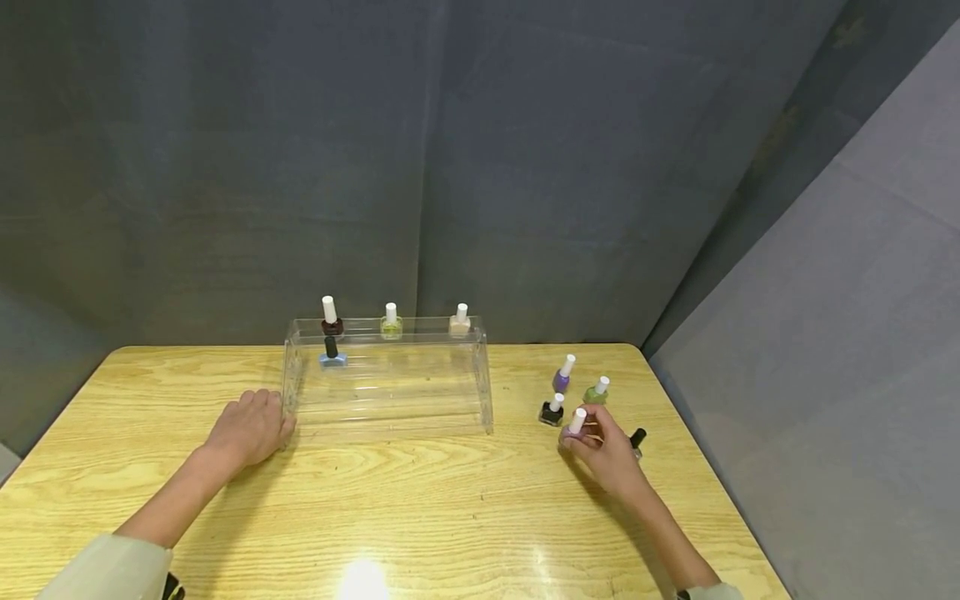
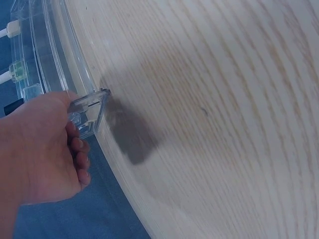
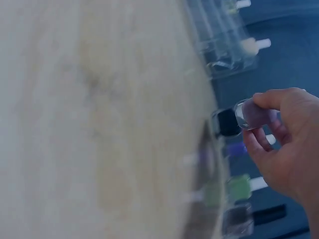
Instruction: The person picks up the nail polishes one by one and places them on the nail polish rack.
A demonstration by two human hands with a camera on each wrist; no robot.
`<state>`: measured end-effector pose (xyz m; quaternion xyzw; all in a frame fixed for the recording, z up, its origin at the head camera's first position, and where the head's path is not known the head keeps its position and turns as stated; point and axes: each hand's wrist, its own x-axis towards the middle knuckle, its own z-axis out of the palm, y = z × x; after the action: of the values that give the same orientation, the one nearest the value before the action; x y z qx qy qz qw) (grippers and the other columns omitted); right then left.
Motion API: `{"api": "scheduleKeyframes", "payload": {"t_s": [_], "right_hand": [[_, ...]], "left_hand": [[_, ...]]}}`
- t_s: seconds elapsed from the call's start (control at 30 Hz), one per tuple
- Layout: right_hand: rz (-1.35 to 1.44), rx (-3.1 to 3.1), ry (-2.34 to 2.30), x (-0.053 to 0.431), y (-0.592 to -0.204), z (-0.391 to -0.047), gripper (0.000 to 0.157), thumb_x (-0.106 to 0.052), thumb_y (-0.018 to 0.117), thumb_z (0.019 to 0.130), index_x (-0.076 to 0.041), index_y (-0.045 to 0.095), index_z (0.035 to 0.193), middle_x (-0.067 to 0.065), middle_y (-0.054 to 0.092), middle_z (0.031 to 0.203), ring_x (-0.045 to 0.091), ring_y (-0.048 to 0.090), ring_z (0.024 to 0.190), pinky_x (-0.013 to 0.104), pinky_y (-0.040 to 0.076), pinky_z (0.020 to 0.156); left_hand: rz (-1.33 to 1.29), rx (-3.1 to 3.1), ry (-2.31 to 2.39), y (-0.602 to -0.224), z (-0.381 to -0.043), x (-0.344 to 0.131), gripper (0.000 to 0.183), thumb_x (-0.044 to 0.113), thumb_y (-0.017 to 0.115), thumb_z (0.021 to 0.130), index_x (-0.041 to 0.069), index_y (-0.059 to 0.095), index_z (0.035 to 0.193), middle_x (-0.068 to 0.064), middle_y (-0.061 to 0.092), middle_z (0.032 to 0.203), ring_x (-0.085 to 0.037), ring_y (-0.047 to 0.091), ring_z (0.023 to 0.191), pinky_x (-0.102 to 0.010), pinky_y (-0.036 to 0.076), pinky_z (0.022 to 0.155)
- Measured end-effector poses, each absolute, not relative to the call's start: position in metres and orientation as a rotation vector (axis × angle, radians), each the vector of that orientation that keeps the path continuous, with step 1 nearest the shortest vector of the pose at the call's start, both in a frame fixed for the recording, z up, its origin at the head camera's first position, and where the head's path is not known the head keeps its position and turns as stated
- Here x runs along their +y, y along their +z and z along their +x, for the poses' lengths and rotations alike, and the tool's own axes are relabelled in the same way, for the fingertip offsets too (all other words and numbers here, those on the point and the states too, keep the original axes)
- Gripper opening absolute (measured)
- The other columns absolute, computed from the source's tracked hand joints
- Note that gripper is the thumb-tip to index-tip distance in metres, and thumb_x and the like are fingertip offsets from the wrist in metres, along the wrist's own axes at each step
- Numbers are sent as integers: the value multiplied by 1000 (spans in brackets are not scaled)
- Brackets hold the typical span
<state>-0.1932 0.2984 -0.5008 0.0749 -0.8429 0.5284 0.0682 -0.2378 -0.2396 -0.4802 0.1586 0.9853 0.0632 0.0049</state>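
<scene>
A clear acrylic stepped rack (image 1: 390,408) stands at the back of the table. My left hand (image 1: 251,425) grips its left end, with the fingers (image 2: 81,159) curled beside the side panel. Between thumb and fingers my right hand (image 1: 611,454) pinches a mauve nail polish bottle (image 3: 255,113) with a white cap, held upright at the right of the table. Close to that hand stand a black nail polish bottle (image 1: 551,412), a purple one (image 1: 561,381) and a green one (image 1: 596,395). A black-capped bottle (image 1: 637,440) is partly hidden behind the hand.
On the rack's top step are a dark red bottle (image 1: 332,327), a yellow-green bottle (image 1: 391,327) and a beige bottle (image 1: 460,325). A light blue bottle (image 1: 333,360) with a black cap sits one step lower. Grey cloth (image 1: 525,167) hangs behind the wooden table (image 1: 420,517).
</scene>
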Motion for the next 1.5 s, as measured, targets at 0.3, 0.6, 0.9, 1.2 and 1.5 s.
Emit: {"api": "scheduleKeyframes", "payload": {"t_s": [0.3, 0.6, 0.9, 1.2, 1.5], "right_hand": [[373, -2456, 1572, 276, -462, -190, 47, 2, 74, 87, -2, 50, 128, 18, 58, 116, 26, 58, 106, 23, 51, 87], [516, -2457, 1503, 258, -437, -197, 48, 1, 74, 88, -2, 49, 129, 13, 57, 110, 27, 59, 102, 26, 52, 85], [600, -2489, 1473, 233, -415, -214, 46, -2, 74, 89, -7, 49, 127, 12, 57, 106, 27, 60, 96, 36, 53, 81], [636, -2494, 1521, 208, -405, -233, 49, 3, 73, 88, -6, 47, 128, 15, 54, 109, 30, 59, 97, 42, 52, 84], [747, -2470, 1528, 168, -392, -243, 50, 10, 71, 86, 1, 46, 127, 19, 55, 109, 35, 59, 95, 45, 52, 83]], "left_hand": [[494, 3083, 202, -481, -237, -240, 30, 24, 54, 100, -5, 51, 94, -12, 49, 85, -29, 42, 77, -47, 40, 67], [535, 3111, 134, -481, -238, -240, 30, 25, 54, 101, -4, 51, 92, -14, 50, 86, -31, 47, 78, -49, 43, 69], [514, 3101, 153, -483, -238, -240, 33, 25, 54, 101, -8, 54, 99, -18, 54, 93, -34, 50, 84, -51, 44, 73], [496, 3088, 182, -484, -240, -240, 29, 25, 53, 101, -3, 53, 94, -15, 52, 89, -31, 47, 81, -49, 43, 71], [484, 3065, 172, -483, -241, -241, 35, 26, 52, 101, -9, 53, 103, -18, 54, 94, -34, 49, 87, -53, 44, 76]]}}
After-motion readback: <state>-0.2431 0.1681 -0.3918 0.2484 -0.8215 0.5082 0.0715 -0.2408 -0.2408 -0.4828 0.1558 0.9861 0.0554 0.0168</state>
